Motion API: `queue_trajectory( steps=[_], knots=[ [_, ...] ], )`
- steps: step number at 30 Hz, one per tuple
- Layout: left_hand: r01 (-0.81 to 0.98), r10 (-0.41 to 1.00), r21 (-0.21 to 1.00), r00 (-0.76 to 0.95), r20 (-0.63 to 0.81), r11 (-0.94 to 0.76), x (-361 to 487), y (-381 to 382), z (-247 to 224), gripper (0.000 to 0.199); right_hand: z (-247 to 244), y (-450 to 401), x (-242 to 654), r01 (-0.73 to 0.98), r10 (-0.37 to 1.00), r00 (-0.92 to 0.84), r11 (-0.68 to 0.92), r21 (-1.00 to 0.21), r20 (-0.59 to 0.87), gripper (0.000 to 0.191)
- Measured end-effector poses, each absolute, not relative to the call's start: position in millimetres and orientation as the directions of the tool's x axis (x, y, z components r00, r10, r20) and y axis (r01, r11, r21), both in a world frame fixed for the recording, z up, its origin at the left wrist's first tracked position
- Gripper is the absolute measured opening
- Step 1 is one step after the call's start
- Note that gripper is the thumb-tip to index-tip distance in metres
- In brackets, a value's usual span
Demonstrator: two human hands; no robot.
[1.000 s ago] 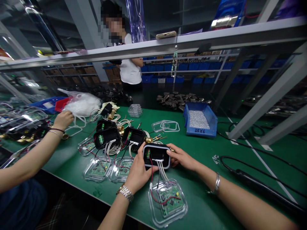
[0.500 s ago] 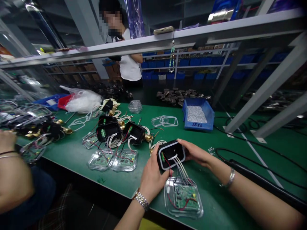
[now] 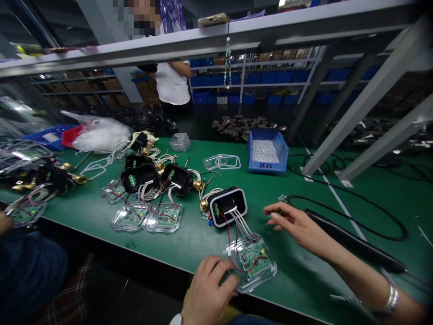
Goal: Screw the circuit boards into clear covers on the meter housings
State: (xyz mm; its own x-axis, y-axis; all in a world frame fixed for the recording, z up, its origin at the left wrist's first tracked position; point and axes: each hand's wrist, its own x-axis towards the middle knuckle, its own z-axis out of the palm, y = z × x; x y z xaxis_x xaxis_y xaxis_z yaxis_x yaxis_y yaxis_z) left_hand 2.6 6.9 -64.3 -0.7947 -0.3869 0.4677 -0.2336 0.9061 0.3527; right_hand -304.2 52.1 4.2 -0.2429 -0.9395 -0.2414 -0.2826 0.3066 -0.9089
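A black housing [image 3: 227,205] with a pale gasket round its rim stands on the green bench, its open side facing me. Wires run from it to a green circuit board [image 3: 255,261] in a clear cover [image 3: 250,285]. My left hand [image 3: 213,284] rests at the cover's left edge, fingers curled; whether it grips the edge is unclear. Right of the housing, my right hand [image 3: 291,221] hovers over the bench with fingers apart and nothing held. Small screws [image 3: 282,197] lie just beyond its fingertips. A brass fitting [image 3: 204,205] shows at the housing's left.
A blue bin [image 3: 269,164] of small metal parts stands behind. Several wired housings [image 3: 140,178] and clear covers [image 3: 164,217] lie left. A black electric screwdriver [image 3: 355,241] with its cable is at right. Another person's hand [image 3: 5,222] is far left.
Both hands have let go of the black housing. My left hand has come down to the clear cover, which is now slightly turned; my right hand has moved right, fingers opened. The view has shifted.
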Motion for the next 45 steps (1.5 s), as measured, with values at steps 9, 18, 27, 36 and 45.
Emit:
queue_trajectory(
  steps=[9,18,27,36,45],
  knots=[
    [-0.131,-0.567,0.631,-0.601,0.563,0.765,-11,-1,-13,0.009,-10,109,-263,-0.855,-0.781,0.040,-0.350,-0.383,0.623,0.056],
    [-0.134,-0.629,0.697,-0.574,0.525,0.705,-35,-16,15,0.014,-22,46,-265,-0.835,-0.573,0.367,-0.551,-0.012,0.733,0.053],
    [-0.089,-0.008,-0.113,-0.819,0.574,0.990,-31,-82,70,0.035,-8,31,-288,-0.692,-0.556,0.365,-0.699,-0.182,0.747,0.101],
    [-0.033,0.022,-0.135,-0.919,0.393,0.990,-54,-90,69,0.016,-24,21,-293,-0.648,-0.619,0.178,-0.659,-0.382,0.765,0.117],
    [-0.006,0.004,-0.021,-0.892,0.453,1.000,-63,-102,51,0.030,-30,15,-290,-0.593,-0.677,0.072,-0.619,-0.514,0.732,0.116]
  ],
)
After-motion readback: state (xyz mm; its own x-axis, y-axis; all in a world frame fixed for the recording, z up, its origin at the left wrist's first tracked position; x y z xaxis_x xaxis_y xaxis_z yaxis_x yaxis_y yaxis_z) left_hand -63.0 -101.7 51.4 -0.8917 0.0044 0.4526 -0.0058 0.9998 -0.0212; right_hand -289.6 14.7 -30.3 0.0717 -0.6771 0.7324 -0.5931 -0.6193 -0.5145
